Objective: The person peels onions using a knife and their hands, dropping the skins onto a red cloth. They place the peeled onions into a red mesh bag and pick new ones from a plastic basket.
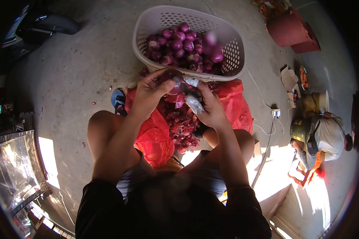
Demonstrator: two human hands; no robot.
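My left hand [153,88] is closed round a red onion [171,81] in front of the basket's near rim. Fingers of my right hand [211,107] are bent, with silvery wrapping [194,104] on some of them, close beside the onion; a small dark thing, too unclear to name, lies within that grip. Just beyond both hands stands a pale plastic basket [189,71] holding several peeled purple onions [179,44]. Loose onion skins [181,127] are heaped below my hands, between red mesh bags [151,137].
Another person [327,137] bends down at the right, near a yellowish bucket [315,102]. A white power socket [275,112] with cables lies on the floor. Red containers [289,30] stand at the upper right, and a wheel [60,24] shows at the upper left.
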